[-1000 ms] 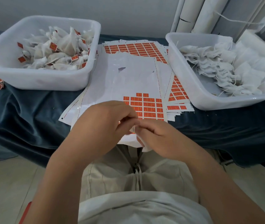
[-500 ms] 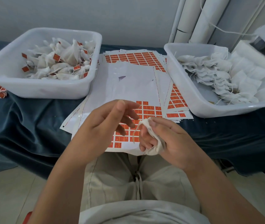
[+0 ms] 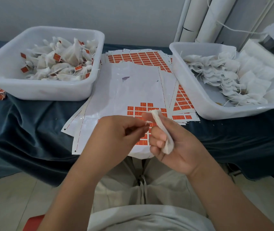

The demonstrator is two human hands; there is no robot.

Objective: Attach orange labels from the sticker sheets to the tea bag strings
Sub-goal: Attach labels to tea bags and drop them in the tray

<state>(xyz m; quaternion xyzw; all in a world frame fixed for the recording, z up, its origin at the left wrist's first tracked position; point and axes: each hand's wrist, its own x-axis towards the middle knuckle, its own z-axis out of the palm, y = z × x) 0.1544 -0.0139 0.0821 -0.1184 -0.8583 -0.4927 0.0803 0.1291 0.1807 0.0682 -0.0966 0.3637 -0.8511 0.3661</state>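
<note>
the top sticker sheet [image 3: 133, 87] lies in the middle of the dark blue cloth [image 3: 24, 124]. most of it is bare white backing. only its near end has orange labels [image 3: 138, 108], small rectangles in neat rows with tiny light print that cannot be read.

over this near end of the sheet, the right hand [image 3: 181, 145] holds one tea bag [image 3: 158, 120]. the bag is white, thin and soft, folded into a narrow strip. its upper end stands out above the fingers, and the rest is pressed between the thumb and the curled fingers.

a short white string [image 3: 147, 123] comes from the bag toward the left hand [image 3: 119, 132], just left of it over the same end of the sheet. the left thumb and first finger are closed together and pinch the string's end. the other fingers are curled loosely under them. no label shows on this string.

left of the sheet, touching its edge, stands a white tub [image 3: 46, 91] with tea bags that carry orange tags [image 3: 62, 64]. right of the sheet a second white tub [image 3: 198, 99] holds plain white bags [image 3: 216, 72] with loose strings. more sheets with full rows of labels [image 3: 138, 58] lie under the far end of the top sheet.
</note>
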